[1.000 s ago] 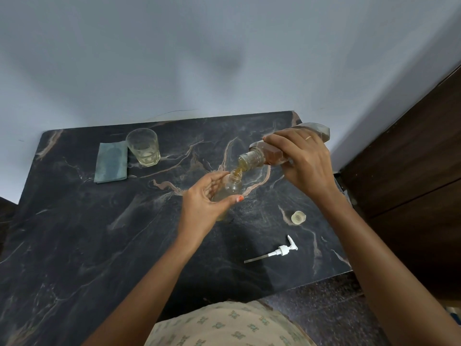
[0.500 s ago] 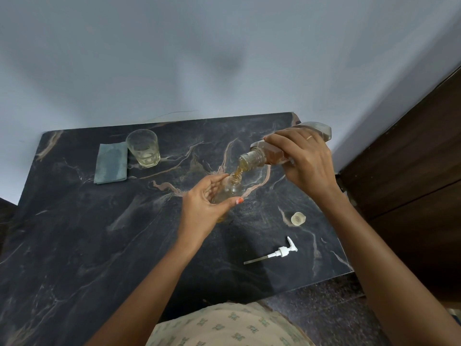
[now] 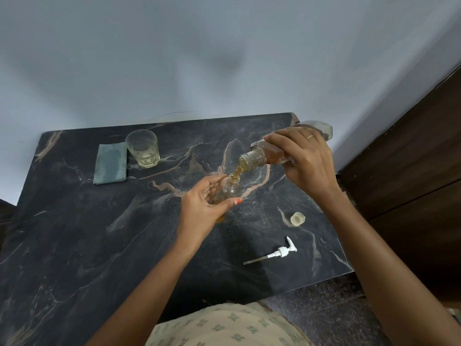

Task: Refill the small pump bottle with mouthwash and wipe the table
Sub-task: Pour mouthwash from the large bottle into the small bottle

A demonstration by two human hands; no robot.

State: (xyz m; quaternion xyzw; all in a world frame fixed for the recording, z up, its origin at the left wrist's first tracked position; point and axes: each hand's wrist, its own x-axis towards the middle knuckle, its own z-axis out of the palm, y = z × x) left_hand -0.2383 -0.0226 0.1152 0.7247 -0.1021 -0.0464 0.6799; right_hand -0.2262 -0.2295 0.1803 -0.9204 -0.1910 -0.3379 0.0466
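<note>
The small clear pump bottle stands on the black marble table, its neck uncovered, amber liquid inside. My left hand grips its body from the near side. My right hand holds the large mouthwash bottle tipped over, mouth down to the left. An amber stream runs from it into the small bottle's neck. The white pump head with its tube lies on the table to the right front. A pale round cap lies beyond it. A folded grey-green cloth lies at the back left.
A clear drinking glass with a little pale liquid stands beside the cloth at the back. A pale wall backs the table. Dark wooden furniture stands to the right, past the table's right edge.
Both hands hold their places. The pouring goes on, and the liquid in the small bottle stands a little higher.
</note>
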